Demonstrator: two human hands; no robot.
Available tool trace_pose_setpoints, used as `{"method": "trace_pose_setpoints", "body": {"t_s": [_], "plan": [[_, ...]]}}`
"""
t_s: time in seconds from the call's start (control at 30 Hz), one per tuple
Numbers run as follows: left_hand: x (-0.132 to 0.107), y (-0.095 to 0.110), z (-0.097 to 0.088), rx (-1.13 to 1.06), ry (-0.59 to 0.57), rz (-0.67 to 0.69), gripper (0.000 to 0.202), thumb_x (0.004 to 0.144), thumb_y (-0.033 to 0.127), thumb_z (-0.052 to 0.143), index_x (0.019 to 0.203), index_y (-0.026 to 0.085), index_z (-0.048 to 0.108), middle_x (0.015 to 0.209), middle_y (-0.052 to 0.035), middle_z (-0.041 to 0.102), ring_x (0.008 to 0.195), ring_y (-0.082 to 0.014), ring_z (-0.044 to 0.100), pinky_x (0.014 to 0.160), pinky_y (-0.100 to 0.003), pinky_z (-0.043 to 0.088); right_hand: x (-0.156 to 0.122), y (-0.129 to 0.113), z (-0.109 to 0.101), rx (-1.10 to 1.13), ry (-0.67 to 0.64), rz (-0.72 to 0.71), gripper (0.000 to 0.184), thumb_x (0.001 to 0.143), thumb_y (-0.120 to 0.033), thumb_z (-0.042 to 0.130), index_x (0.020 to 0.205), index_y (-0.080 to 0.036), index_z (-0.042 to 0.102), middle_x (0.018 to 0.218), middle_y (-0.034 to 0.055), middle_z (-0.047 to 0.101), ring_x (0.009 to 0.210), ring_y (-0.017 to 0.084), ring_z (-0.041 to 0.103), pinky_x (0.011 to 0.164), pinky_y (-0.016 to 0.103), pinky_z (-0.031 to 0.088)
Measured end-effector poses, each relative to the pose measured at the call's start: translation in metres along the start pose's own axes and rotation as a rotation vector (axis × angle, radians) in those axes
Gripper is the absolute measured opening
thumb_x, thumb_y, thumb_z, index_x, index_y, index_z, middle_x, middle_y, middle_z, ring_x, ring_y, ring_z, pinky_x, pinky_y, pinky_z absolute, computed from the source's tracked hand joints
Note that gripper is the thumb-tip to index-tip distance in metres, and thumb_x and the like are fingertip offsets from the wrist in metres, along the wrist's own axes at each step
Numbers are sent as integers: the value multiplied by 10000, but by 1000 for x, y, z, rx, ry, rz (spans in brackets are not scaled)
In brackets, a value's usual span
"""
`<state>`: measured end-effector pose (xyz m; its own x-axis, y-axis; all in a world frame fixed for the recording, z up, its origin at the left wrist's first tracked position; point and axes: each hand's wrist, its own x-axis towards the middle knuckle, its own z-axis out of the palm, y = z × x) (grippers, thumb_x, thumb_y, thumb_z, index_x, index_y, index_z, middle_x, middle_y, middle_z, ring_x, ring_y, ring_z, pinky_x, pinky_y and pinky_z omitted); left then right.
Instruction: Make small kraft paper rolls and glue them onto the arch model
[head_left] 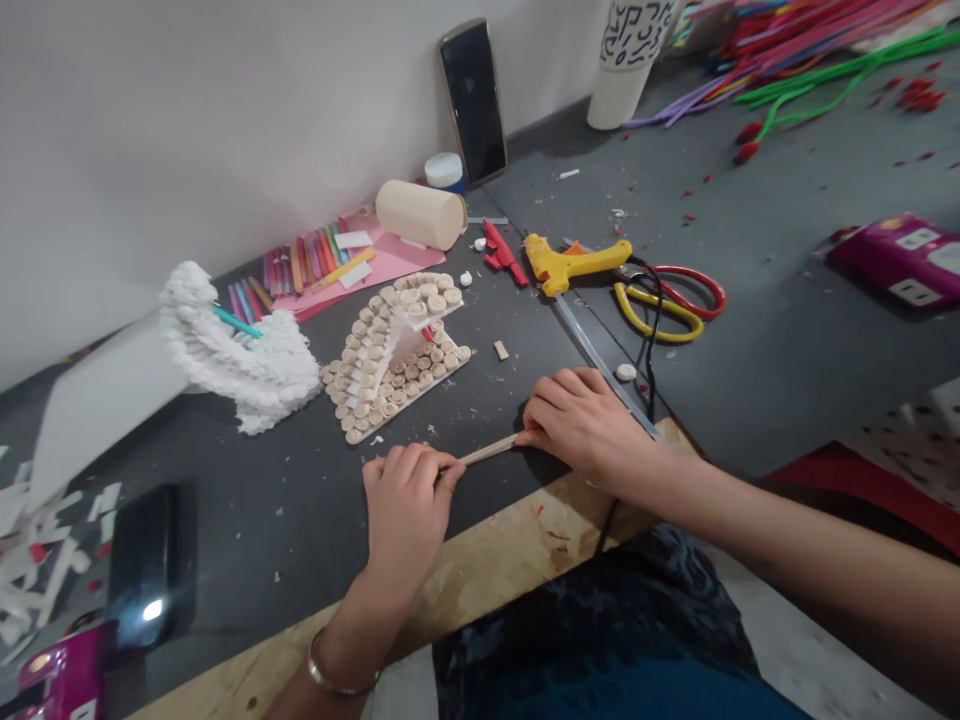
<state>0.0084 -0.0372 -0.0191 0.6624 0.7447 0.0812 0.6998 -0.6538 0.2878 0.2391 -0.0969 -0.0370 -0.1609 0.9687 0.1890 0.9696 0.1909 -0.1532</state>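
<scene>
A narrow beige paper strip (489, 452) stretches between both hands, low over the dark tabletop near its front edge. My left hand (409, 495) pinches one end, fingers curled. At the other end, my right hand (570, 420) is closed on the strip, its fingertips partly hidden. Just beyond the hands rests a model covered in rolled beige coils (405, 350), with a curved upper part on a flat base. To its left stands a white, ruffled paper piece (240, 350) with a teal stick across it. A small beige scrap (501, 350) lies near my right hand.
A yellow glue gun (574, 262) with a long glue stick lies beside scissors (660, 305). Behind are a beige roll (421, 214), a leaning phone (474, 100) and a white cup (622, 70). Another phone (142, 565) lies left, near paper scraps (45, 570). Pipe cleaners (810, 70) lie back right.
</scene>
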Motion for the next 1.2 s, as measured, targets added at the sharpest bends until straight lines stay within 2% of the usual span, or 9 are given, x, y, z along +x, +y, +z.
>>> {"method": "trace_pose_setpoints", "body": {"t_s": [0.33,0.5,0.63,0.83,1.03,1.1,1.2], "plan": [[2,-1,0,-106,-72,-121,183,932,258,567,758,200,581,836,-5,616,859,-205,551,790,-374,286,9,3,-10,145,-139,125,244,852,-418,710,764,-195,666,886,47,620,890,232,504,812,363,297],[6,-3,-2,-170,-116,-173,167,910,242,588,749,200,571,842,-3,595,870,-204,551,797,-368,302,11,2,-13,167,-158,147,195,837,-387,737,816,-207,666,913,30,620,871,215,520,808,356,297],[10,-5,-4,-230,-144,-175,28,899,250,610,903,232,630,913,-3,617,920,-206,568,821,-371,314,12,-3,-13,151,-158,114,114,879,-334,696,834,-230,684,905,20,631,869,215,521,814,363,279],[10,-7,-7,-165,-180,-123,97,921,279,576,861,240,642,949,-3,629,973,-211,568,849,-390,288,13,-9,-12,53,-155,2,139,917,-287,639,855,-166,672,917,74,633,895,242,516,796,361,288],[6,5,-11,-19,-74,-9,112,908,211,544,815,204,605,977,-38,667,962,-216,576,825,-379,305,9,-13,-10,-40,-88,-103,160,971,-215,519,912,-131,642,944,115,643,877,252,527,767,352,317],[3,10,-13,-17,-46,-2,121,913,195,518,818,201,591,1001,-39,690,970,-211,593,830,-378,310,7,-12,-9,15,-85,-116,161,976,-182,493,902,-132,627,906,107,652,850,241,548,754,342,331],[-5,16,-16,-56,-43,-45,143,924,204,486,819,203,584,886,-10,702,857,-189,615,821,-376,328,5,-10,-11,105,-90,-143,154,963,-137,482,870,-134,605,798,77,652,750,210,567,711,319,351]]}}
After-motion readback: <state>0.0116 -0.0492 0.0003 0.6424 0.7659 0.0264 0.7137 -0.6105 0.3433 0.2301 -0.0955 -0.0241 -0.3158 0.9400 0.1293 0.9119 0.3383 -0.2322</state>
